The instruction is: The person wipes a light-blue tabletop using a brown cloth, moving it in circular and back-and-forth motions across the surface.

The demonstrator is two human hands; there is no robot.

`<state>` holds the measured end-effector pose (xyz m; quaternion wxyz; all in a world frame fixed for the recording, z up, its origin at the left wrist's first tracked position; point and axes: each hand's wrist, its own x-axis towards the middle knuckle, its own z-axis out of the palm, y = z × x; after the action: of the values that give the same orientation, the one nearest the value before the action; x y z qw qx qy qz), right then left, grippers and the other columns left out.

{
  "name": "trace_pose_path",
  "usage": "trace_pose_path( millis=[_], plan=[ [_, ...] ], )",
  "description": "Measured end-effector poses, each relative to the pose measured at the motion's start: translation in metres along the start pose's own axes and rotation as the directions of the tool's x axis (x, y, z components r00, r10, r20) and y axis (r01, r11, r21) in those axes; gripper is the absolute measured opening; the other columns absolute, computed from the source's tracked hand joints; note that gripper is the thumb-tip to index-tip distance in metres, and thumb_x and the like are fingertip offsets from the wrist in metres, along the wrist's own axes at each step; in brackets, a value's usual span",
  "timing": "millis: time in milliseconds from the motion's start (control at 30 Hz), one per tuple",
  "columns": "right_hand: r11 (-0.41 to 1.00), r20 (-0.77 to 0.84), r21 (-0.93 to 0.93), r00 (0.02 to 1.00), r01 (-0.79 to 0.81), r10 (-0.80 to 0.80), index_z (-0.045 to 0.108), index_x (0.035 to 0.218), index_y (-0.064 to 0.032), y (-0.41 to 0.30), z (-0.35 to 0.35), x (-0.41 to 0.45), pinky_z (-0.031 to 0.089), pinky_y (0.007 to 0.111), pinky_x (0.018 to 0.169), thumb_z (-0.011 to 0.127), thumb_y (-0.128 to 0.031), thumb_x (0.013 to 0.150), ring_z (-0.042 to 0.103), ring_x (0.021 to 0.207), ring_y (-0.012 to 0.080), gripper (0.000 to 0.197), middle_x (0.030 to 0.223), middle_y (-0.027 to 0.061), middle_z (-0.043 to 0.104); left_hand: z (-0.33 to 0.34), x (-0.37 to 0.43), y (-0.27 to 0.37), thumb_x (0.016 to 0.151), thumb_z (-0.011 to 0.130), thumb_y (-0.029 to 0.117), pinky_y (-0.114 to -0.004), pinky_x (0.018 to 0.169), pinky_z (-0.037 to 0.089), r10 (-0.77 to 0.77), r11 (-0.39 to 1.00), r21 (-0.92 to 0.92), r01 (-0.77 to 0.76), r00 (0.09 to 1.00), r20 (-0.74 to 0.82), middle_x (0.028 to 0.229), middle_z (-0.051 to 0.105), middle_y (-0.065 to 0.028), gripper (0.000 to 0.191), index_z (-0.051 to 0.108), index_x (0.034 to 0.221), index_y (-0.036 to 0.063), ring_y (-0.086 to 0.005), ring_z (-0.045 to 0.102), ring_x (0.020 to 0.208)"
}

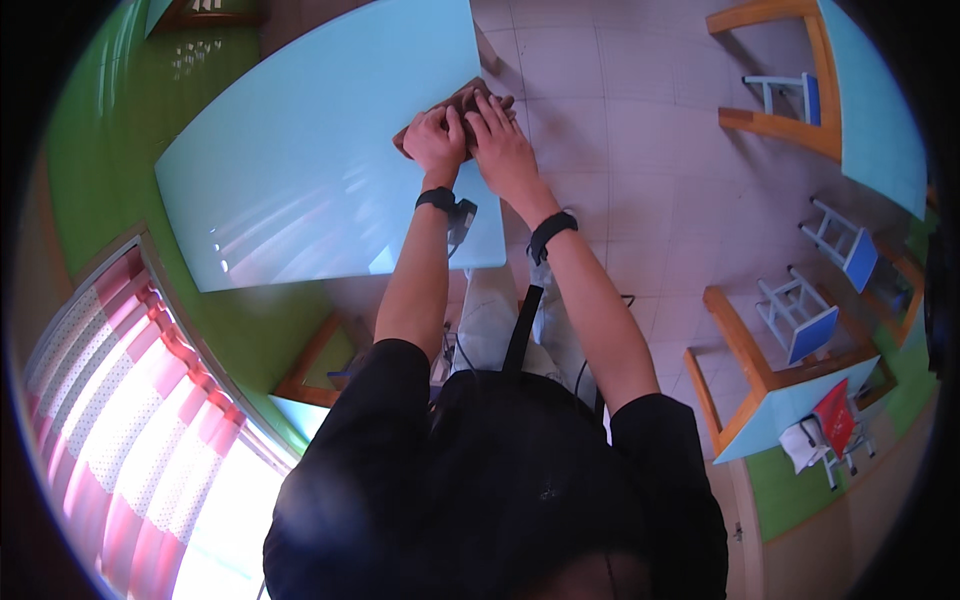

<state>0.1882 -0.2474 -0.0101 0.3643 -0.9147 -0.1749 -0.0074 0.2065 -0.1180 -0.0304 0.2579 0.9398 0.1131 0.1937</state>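
Observation:
A brown cloth (457, 97) lies bunched on a light-blue tabletop (300, 150), close to the table's right edge. My left hand (436, 141) is curled over the cloth's left part, its fingers gripping the fabric. Beside it, my right hand (504, 146) rests on the cloth's right part with its fingers stretched out together; whether they pinch any fabric cannot be told. Both wrists wear black bands, and a small black device (462, 223) with a cable sits at the left one.
Tiled floor (645, 187) lies right of the table. Farther right stand wood-framed tables (799, 405) and stools with blue seats (813, 334). One table has a red item (835, 424) beside it. A pink and white curtain (142, 390) hangs at a window on the lower left.

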Motion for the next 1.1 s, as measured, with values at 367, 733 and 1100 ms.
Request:
trace_pose_path(
  millis=[367,733,1100],
  plan=[
    [0.995,0.279,-0.07,0.957,-0.065,0.082,0.058,0.109,-0.0017,-0.014,-0.008,0.082,0.039,0.046,0.107,0.054,-0.014,0.091,0.046,0.128,0.0391,0.022,0.131,0.0177,0.055,0.009,0.023,0.002,0.083,0.062,0.019,-0.04,0.058,0.049,-0.196,0.978,0.046,0.204,0.971,-0.135,0.064,0.062,-0.0064,0.021,0.063,0.063,0.0106,-0.0267,0.06,0.065],
    [0.894,0.316,0.078,0.839,0.442,-0.442,0.05,0.138,-0.004,-0.001,0.039,0.196,0.029,0.049,0.114,0.046,-0.011,0.095,0.04,0.137,0.037,0.044,0.146,0.0162,0.046,0.034,0.109,-0.018,0.085,0.061,0.02,-0.039,0.057,0.049,-0.528,0.797,0.059,0.601,0.742,-0.413,0.064,0.063,-0.0071,0.025,0.063,0.063,0.0106,-0.0253,0.06,0.064],
    [0.819,0.444,0.222,0.692,0.53,-0.569,0.052,0.135,-0.0053,-0.027,0.109,0.337,0.041,0.045,0.102,0.047,-0.014,0.093,0.054,0.12,0.0374,0.043,0.13,0.0171,0.058,0.045,0.226,-0.085,0.085,0.055,0.024,-0.037,0.063,0.051,-0.644,0.588,-0.014,0.808,0.458,-0.614,0.065,0.066,-0.0032,0.03,0.065,0.061,0.0106,-0.0234,0.061,0.067]
  ],
)
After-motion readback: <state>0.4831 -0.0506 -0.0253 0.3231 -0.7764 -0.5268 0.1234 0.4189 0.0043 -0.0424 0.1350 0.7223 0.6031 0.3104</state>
